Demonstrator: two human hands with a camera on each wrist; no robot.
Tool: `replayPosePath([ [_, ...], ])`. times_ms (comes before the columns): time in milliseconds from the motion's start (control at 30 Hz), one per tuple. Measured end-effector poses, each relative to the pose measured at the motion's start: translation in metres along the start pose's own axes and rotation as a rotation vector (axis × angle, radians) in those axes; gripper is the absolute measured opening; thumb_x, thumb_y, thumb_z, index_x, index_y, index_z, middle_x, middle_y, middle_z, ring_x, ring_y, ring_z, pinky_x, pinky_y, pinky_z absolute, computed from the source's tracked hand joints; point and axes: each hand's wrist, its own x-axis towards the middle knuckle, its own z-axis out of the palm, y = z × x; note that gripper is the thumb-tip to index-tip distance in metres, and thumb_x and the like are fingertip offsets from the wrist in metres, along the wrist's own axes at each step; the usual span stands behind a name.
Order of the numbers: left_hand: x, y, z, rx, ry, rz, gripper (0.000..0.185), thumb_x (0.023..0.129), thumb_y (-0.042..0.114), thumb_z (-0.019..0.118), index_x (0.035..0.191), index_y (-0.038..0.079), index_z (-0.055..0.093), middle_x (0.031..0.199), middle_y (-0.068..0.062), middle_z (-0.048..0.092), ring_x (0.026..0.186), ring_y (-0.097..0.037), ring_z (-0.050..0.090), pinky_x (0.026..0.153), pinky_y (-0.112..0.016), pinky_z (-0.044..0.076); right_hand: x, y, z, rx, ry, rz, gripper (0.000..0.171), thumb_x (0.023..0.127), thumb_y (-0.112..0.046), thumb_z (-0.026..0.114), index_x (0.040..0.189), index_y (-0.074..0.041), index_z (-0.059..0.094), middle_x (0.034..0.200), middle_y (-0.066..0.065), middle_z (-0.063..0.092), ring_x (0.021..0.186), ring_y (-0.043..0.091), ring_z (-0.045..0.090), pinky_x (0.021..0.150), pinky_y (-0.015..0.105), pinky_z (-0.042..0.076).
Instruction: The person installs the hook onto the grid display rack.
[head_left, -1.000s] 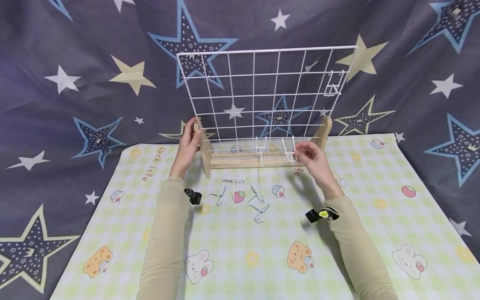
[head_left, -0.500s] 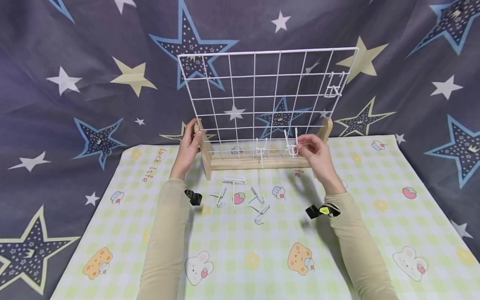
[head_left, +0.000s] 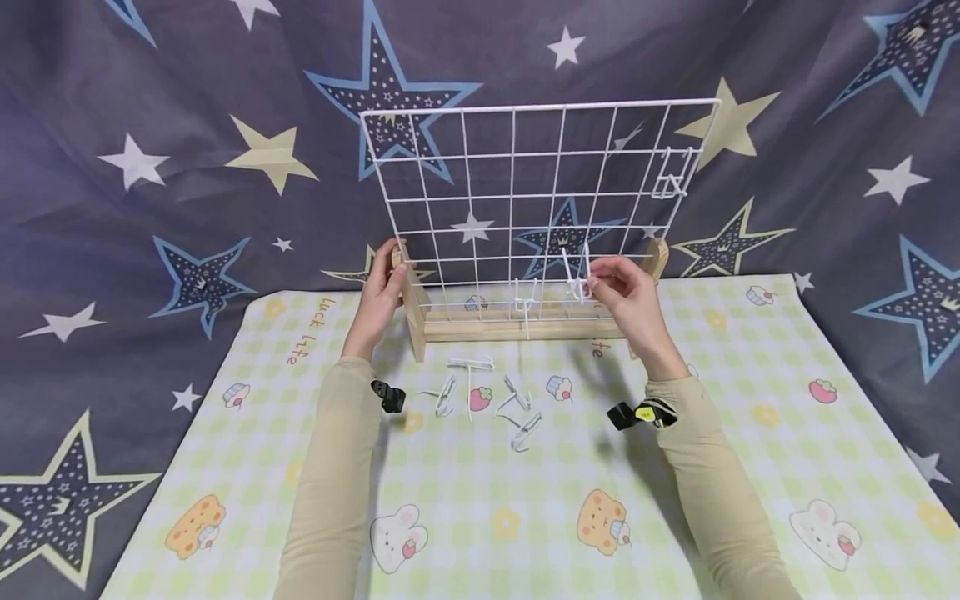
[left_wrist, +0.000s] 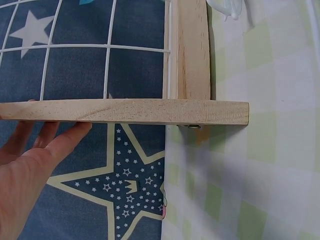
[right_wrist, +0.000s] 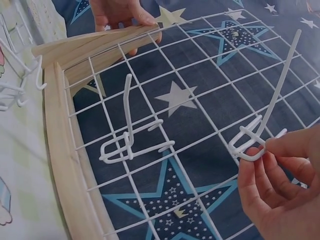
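A white wire hook (head_left: 577,279) is pinched betw. thumb & fingertips of the right hand (head_left: 628,298), held against the lower rows of the upright wire grid (head_left: 480,175), right of centre. The grid's left wooden post (head_left: 410,287) is gripped by the left hand (head_left: 378,292), fingers curled round it. Another hook (head_left: 525,298) is hung on the bottom row, a third (head_left: 670,179) near the top right. Loose hooks (head_left: 487,392) are scattered on the checked mat (head_left: 480,517) in front.
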Motion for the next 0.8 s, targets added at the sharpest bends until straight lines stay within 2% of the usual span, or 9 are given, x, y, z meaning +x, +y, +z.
replayPosePath([
  [100,0.001,-0.004,-0.001,-0.006,0.003,0.007,0.049,0.106,0.022,0.038,0.152,0.017,0.024,0.138,-0.031,0.041,0.127,-0.046,0.040,0.097,-0.061,0.040,0.002,-0.004,0.001,-0.015,-0.002,-0.010,0.021,0.090,0.010,0.058,0.110,0.018,0.055,0.092,0.021,0.062,0.077,0.021,0.061,0.071,0.021,0.053],
  [333,0.001,-0.004,0.000,0.006,0.000,0.010,0.049,0.106,0.022,0.038,0.153,0.017,0.024,0.137,-0.031,0.042,0.126,-0.047,0.040,0.096,-0.061,0.041,0.006,-0.014,0.004,-0.015,0.011,-0.030,0.020,0.090,0.010,0.059,0.108,0.018,0.055,0.089,0.009,0.065,0.076,0.016,0.061,0.072,0.023,0.054],
  [567,0.001,-0.004,0.001,0.007,0.013,0.000,0.048,0.106,0.021,0.038,0.152,0.016,0.025,0.136,-0.031,0.044,0.125,-0.044,0.043,0.096,-0.061,0.041,0.009,-0.017,0.006,-0.002,0.026,-0.047,0.022,0.091,0.010,0.059,0.110,0.019,0.054,0.092,0.019,0.063,0.076,0.016,0.062,0.071,0.023,0.054],
  [733,-0.001,-0.001,0.001,0.000,0.004,-0.010,0.050,0.106,0.020,0.037,0.153,0.017,0.023,0.137,-0.029,0.044,0.126,-0.044,0.042,0.096,-0.061,0.041,0.010,-0.016,0.007,0.009,0.030,-0.032,0.023,0.090,0.011,0.058,0.111,0.019,0.053,0.093,0.021,0.063,0.077,0.019,0.062,0.072,0.024,0.055],
  [800,-0.001,-0.002,0.000,-0.003,0.004,-0.011,0.050,0.106,0.020,0.037,0.153,0.016,0.022,0.137,-0.029,0.043,0.126,-0.045,0.041,0.096,-0.061,0.041,0.011,-0.016,0.007,0.021,0.028,-0.031,0.024,0.090,0.011,0.058,0.112,0.019,0.053,0.092,0.016,0.064,0.078,0.020,0.062,0.073,0.023,0.055],
])
